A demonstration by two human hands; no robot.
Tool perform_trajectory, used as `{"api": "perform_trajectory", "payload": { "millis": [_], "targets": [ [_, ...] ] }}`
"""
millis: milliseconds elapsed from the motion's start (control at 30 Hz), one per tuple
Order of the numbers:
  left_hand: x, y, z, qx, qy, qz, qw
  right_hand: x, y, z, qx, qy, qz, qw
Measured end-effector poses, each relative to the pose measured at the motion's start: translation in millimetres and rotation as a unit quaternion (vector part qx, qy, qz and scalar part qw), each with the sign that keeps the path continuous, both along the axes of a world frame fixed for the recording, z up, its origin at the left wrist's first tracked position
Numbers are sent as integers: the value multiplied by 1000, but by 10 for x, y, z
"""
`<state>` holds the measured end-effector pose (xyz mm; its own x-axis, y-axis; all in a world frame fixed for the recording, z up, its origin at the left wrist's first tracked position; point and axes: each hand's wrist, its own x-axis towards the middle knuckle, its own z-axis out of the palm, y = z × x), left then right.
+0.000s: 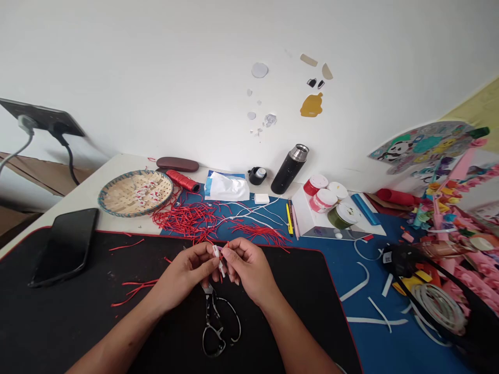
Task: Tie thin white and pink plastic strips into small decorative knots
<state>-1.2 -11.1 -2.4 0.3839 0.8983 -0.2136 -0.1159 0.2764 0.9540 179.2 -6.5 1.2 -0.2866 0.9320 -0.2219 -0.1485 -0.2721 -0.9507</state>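
At the middle of my dial, my left hand (197,266) pinches a small white piece (217,253) between thumb and fingers, probably to steady it while my right hand (251,267), thumb drawn in close from three o'clock, appears to pinch a bit of red cord (221,255) against it. Both hands meet above the black mat (296,324), likely keeping so slight a thing in sight. The scissors (212,330) lie at six o'clock, handles towards me, which should make them easy to take. Loose red strands (187,215) heap at eleven; the woven basket (115,197) at ten gathers small red-and-white bits (144,195).
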Motion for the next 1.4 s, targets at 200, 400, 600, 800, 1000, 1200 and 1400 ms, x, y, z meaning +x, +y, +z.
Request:
{"api": "perform_trajectory", "payload": {
  "millis": [200,400,600,800,1000,1200,1400],
  "targets": [
    [-1,21,-5,-27,-40,56,997,0,-6,36,2,-11,-3,1000],
    [1,22,-17,-38,-60,74,995,-1,-7,21,1,-13,-9,1000],
    [-11,14,-35,-38,-58,73,995,1,-9,15,2,-16,-9,1000],
    [0,17,-31,-44,-47,76,995,-4,-13,19,4,-26,-6,1000],
    [12,25,-21,-53,-56,84,993,-3,-15,28,10,-28,-2,1000],
    [21,22,5,-61,-67,85,992,1,-11,33,14,-17,-7,1000],
    [17,28,16,-50,-63,91,993,7,-2,13,15,-28,-15,999]
  ]
}}
